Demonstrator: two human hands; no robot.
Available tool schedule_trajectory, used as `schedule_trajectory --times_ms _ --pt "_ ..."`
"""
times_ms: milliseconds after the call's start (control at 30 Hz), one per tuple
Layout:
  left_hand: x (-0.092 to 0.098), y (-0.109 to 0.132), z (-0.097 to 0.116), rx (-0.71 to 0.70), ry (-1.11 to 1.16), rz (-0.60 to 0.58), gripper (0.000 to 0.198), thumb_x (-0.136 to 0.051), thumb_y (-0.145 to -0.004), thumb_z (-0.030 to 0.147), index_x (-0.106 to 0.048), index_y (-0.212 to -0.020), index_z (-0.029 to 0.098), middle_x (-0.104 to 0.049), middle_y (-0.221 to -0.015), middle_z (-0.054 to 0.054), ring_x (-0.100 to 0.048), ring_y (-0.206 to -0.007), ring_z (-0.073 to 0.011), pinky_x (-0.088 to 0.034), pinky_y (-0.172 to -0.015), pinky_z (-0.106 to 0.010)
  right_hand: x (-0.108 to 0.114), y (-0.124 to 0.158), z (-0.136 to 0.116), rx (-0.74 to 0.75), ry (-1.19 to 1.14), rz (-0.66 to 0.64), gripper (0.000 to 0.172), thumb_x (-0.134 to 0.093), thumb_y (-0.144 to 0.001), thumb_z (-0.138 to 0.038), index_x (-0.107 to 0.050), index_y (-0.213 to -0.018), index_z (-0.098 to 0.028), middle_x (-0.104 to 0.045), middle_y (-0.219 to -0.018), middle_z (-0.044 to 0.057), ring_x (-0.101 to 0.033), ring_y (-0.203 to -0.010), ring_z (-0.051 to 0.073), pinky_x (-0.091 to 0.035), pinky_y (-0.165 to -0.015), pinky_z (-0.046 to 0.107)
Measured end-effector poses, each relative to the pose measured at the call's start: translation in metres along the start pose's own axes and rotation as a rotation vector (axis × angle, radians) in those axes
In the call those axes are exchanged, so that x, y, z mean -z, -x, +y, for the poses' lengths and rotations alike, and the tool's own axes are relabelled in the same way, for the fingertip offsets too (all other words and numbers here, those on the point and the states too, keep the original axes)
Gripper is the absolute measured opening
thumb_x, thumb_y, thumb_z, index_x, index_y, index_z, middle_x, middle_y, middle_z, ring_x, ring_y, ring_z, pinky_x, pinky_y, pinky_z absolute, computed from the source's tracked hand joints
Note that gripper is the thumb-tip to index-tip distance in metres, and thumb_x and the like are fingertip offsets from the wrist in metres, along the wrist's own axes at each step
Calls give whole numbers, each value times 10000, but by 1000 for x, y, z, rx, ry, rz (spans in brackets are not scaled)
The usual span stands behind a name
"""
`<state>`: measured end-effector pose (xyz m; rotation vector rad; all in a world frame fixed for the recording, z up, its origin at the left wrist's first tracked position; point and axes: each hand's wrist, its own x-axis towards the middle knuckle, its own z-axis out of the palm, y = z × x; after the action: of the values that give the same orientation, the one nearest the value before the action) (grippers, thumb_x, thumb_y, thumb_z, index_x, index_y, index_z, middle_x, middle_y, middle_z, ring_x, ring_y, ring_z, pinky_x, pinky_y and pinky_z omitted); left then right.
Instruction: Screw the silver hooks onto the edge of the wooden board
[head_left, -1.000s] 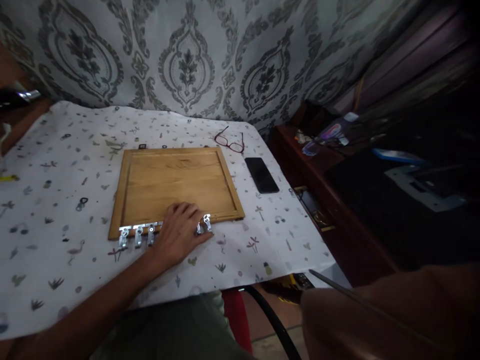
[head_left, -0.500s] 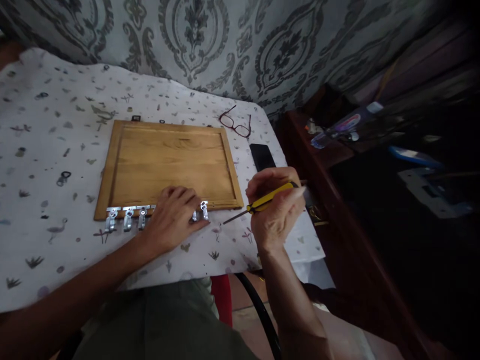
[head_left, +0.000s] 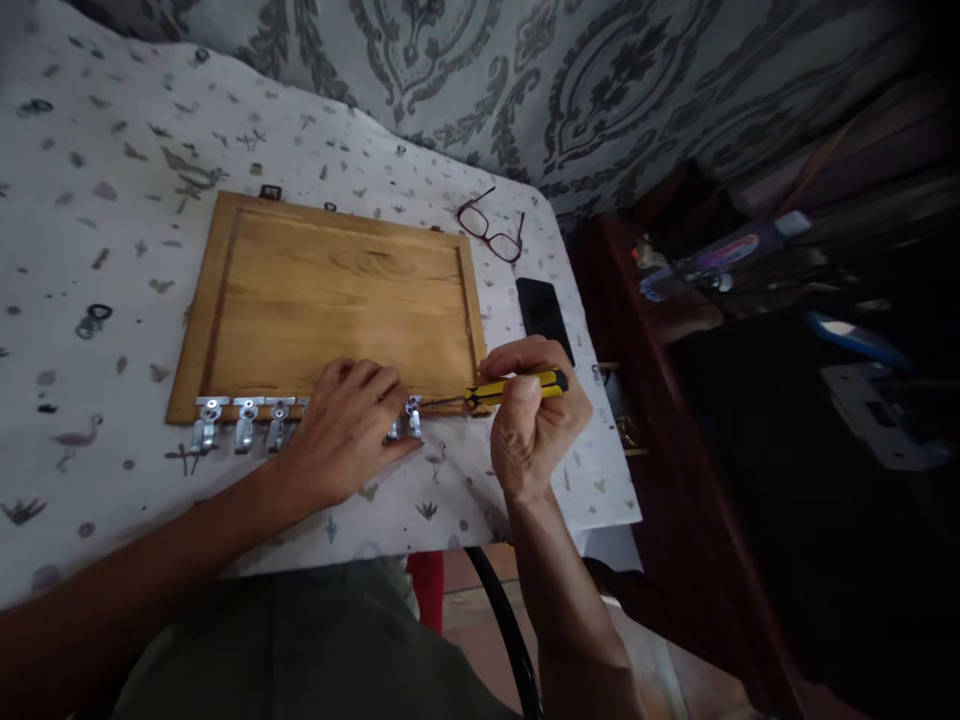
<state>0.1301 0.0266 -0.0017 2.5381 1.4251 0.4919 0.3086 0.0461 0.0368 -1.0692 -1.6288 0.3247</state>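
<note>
A framed wooden panel [head_left: 337, 310] lies flat on the patterned cloth. Along its near edge runs a row of silver metal hooks [head_left: 244, 425], some of them hidden under my left hand [head_left: 352, 430]. That hand is closed over the edge, fingers on the panel side and thumb below, around the hooks near the right end. My right hand [head_left: 540, 415] grips a yellow and black screwdriver [head_left: 499, 393], its shaft pointing left. The screwdriver's tip reaches the rightmost hook [head_left: 414, 415]; whether it sits in a screw is too small to tell.
Red-framed glasses [head_left: 491, 235] and a black phone [head_left: 544, 315] lie right of the panel on the cloth-covered table [head_left: 112, 300]. A dark red wooden piece of furniture [head_left: 679, 400] stands at the right, with a plastic bottle [head_left: 727, 255] on it. A patterned curtain [head_left: 465, 90] hangs behind.
My right hand has brought the screwdriver up and left, from over the cloth to the rightmost hook. My left hand stays on the hooks. The view has shifted slightly.
</note>
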Motion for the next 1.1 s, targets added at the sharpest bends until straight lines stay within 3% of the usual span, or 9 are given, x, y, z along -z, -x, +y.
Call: schedule_trajectory --times_ms 633,733,900,1000,1100 --pt "0 -1 0 11 34 -12 297 -685 -931 459 -701 -1001 171 -673 -1023 -86 -582 -1073 -306 -408 -980 -486 -7 -2 6 -18 -66 -51 404 -504 -1005 -585 -601 -781 -263 -593 -741 23 -560 -672 195 -467 -618 376" --pt "0 -1 0 24 66 -20 286 -681 -932 450 -700 -1027 181 -674 -1060 -87 -577 -1098 -309 -399 -996 -493 -4 -5 2 -3 -71 -140 405 -544 -995 -566 -617 -772 -236 -604 -730 1 -573 -676 160 -464 -623 331" --pt "-2 0 -2 11 20 2 293 -731 -894 432 -698 -1057 191 -693 -1093 -92 -589 -1090 -312 -414 -990 -489 1 -17 -8 -149 -174 -404 362 -636 -965 -501 -646 -750 -209 -605 -682 -33 -538 -597 102 -431 -562 257" --pt "-1 0 -2 -18 -12 26 367 -761 -873 428 -695 -1130 176 -703 -1099 -99 -604 -1065 -311 -435 -955 -480 4 -24 -8 -186 -236 -470 370 -681 -939 -499 -644 -729 -196 -568 -648 -50 -492 -557 76 -408 -536 230" --pt "0 -1 -3 -35 -28 33 402 -765 -873 427 -689 -1169 166 -710 -1087 -102 -613 -1048 -310 -444 -935 -478 9 -29 -6 -220 -286 -533 338 -713 -916 -496 -661 -780 -191 -594 -703 -39 -534 -599 79 -431 -536 210"
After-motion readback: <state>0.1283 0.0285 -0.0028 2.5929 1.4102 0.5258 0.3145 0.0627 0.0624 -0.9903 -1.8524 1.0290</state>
